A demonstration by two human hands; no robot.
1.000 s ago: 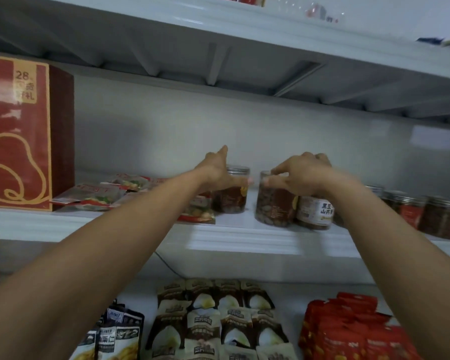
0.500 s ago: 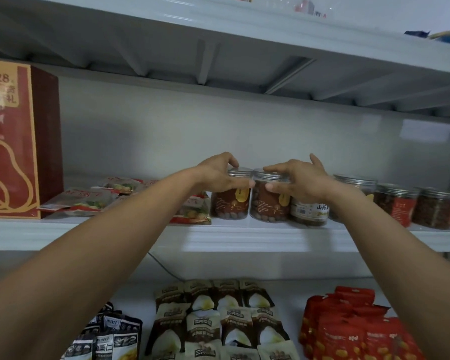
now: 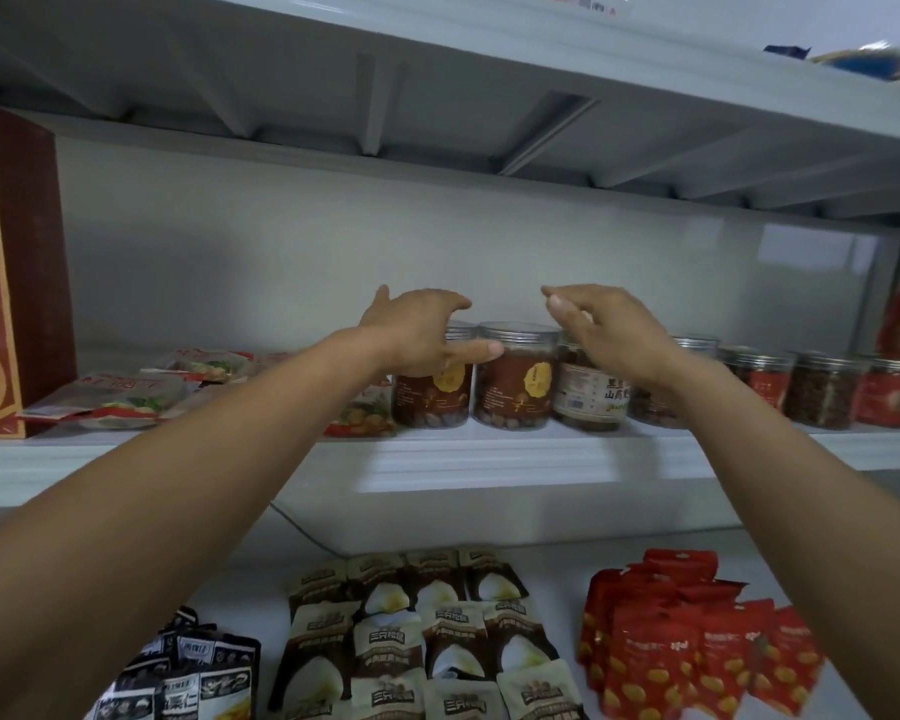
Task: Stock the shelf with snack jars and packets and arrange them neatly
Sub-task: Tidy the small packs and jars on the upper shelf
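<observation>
While upright, lids up, left jar (image 3: pixel 432 402) beside right jar (image 3: pixel 514 392); left hand (image 3: pixel 411 330), right hand (image 3: pixel 609 330), fingers (image 3: pixel 476 350) released.

I'm looking into white metal shelving. The upper shelf (image 3: pixel 437 96) shows its ribbed underside overhead, with a pale grey back panel (image 3: pixel 281 262) behind. A bright light patch sits on the middle shelf (image 3: pixel 463 459) front edge, and the lower shelf (image 3: pixel 557 569) is below.

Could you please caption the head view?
Left hand and right hand, both open, by the snack jars on the shelf.
</observation>
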